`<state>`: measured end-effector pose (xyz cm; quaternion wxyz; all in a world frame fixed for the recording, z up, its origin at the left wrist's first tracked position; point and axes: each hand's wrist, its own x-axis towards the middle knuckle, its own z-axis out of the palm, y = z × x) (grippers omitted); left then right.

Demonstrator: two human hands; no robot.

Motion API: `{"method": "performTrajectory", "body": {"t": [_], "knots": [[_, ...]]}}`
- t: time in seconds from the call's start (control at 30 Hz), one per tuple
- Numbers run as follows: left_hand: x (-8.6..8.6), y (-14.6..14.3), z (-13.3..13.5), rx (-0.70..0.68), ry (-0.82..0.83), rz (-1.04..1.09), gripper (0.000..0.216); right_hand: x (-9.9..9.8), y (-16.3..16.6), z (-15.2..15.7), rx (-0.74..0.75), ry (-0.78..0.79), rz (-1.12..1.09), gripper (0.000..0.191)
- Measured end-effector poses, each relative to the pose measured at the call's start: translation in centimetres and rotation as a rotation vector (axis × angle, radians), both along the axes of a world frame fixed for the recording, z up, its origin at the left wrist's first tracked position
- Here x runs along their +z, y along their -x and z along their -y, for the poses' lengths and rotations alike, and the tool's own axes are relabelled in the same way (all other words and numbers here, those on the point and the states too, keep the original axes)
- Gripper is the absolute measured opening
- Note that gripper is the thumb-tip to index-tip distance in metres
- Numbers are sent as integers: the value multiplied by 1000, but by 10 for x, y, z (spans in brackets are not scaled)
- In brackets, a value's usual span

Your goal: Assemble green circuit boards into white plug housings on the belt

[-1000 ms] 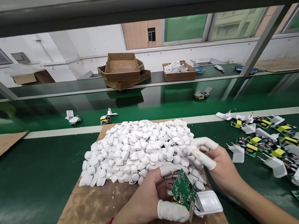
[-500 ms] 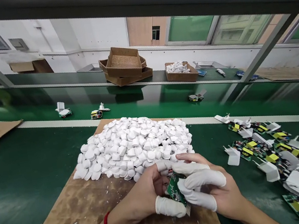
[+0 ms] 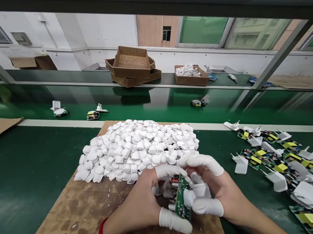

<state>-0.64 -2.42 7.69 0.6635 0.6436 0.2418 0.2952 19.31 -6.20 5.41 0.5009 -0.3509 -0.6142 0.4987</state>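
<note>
My left hand [image 3: 148, 205], with white finger cots and a red string at the wrist, grips a small green circuit board [image 3: 181, 201] held on edge. My right hand [image 3: 218, 193], also in finger cots, closes around the board's other side and holds a white plastic piece [image 3: 200, 191] against it. Both hands hover over a stained cardboard sheet [image 3: 80, 219], just in front of a heap of white plastic caps [image 3: 134, 149].
Circuit boards with white plug housings [image 3: 289, 166] lie scattered to the right on the green mat. A green conveyor belt [image 3: 148, 106] carries a few assemblies behind the heap. Cardboard boxes [image 3: 132, 66] and a box of white parts [image 3: 190, 74] stand on the far shelf.
My right hand came back from the heap of caps to the board with a white piece. The white housing seen beside the board a second ago is now covered by my hands.
</note>
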Motion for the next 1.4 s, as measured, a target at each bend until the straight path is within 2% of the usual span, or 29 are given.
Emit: {"method": "performTrajectory", "body": {"t": [0.07, 0.13, 0.23, 0.3, 0.4, 0.5, 0.63, 0.9, 1.0, 1.1, 1.27, 1.4], "knots": [[1, 2, 1, 19, -181, -82, 58, 1, -4, -1, 144, 163, 3, 72], [1, 2, 3, -7, -348, -119, 57, 4, -8, -4, 300, 219, 83, 85], [3, -2, 5, -101, -491, -107, 60, 9, -11, -9, 501, 112, 180, 89], [6, -6, 4, -176, -529, -36, 58, 9, -9, -9, 584, 36, 184, 87], [12, -9, 2, -239, -528, 44, 52, 0, -4, -3, 512, 40, 94, 86], [14, -7, 1, -227, -566, -4, 49, -9, 3, 4, 402, 103, -88, 83], [8, -2, 4, -212, -622, -105, 48, -7, 12, 8, 392, 133, -227, 67], [-5, 0, 8, -193, -696, -157, 48, -9, 21, 9, 352, 268, -406, 58], [-6, -1, 9, -202, -685, -157, 48, -7, 21, 7, 335, 288, -385, 52], [-3, -1, 8, -213, -624, -161, 47, 1, 19, 5, 361, 237, -304, 50], [4, -4, 6, -201, -582, -101, 58, 5, 9, 0, 402, 130, -208, 68], [7, -5, 5, -217, -560, -88, 61, -1, 8, 2, 423, 166, -222, 57]]}}
